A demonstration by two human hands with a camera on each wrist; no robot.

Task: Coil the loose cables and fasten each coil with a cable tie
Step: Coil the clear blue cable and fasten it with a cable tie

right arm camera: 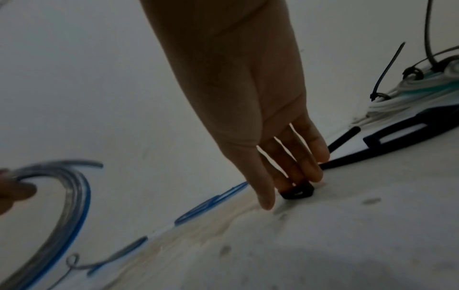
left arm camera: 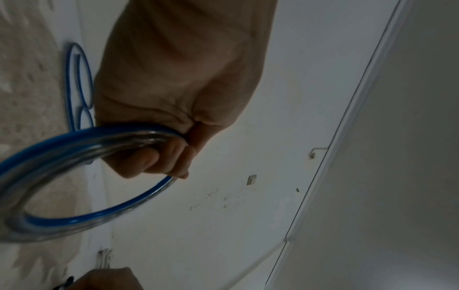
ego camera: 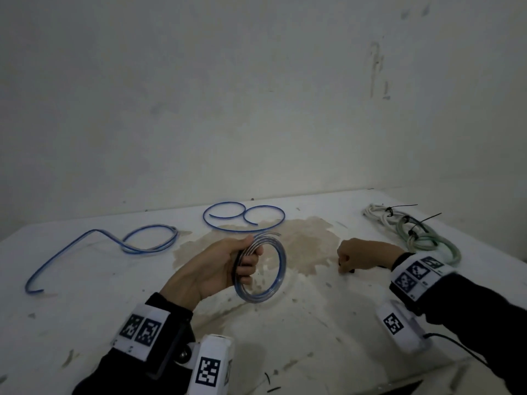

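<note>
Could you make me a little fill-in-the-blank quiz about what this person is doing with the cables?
1. The coil is held in the person's ____ hand.
2. The right hand reaches down to a black cable ____ lying on the table.
3. The tied bundles lie at the table's far ____ side.
4. Apart from the coil, ____ loose blue cables lie on the table.

Missing words: left; tie; right; two
</note>
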